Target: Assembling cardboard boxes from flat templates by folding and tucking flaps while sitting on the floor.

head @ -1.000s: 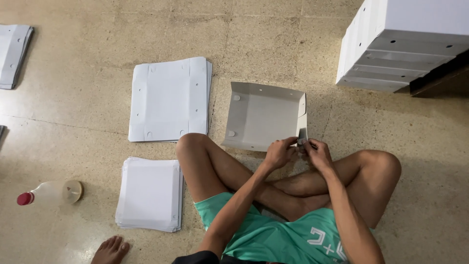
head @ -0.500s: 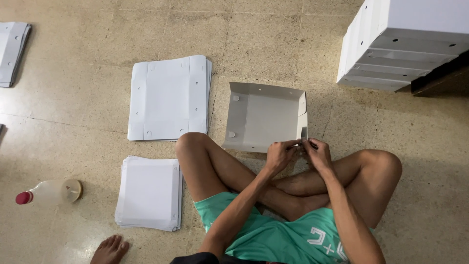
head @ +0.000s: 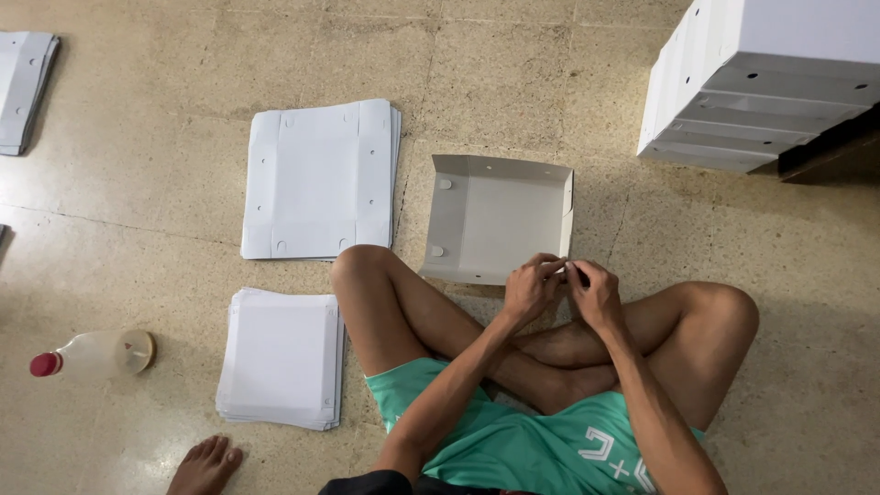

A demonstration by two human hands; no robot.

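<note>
Currently box tray [head: 500, 220] sits on the floor [head: 513, 82] just ahead of my crossed legs; both hands pinch its near right corner, left hand [head: 530, 289] and right hand [head: 596, 291] touching, equally near.

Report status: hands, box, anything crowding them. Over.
Left hand and right hand both pinching the near right corner of the half-folded white box. Box sits on the floor, sides up. Crossed legs right under the hands; nothing else close.

White were the half-folded box [head: 500, 220] and flat sheets [head: 319, 179]; the shorts [head: 495, 440] green; the bottle's cap [head: 43, 365], lower left, red.
</note>
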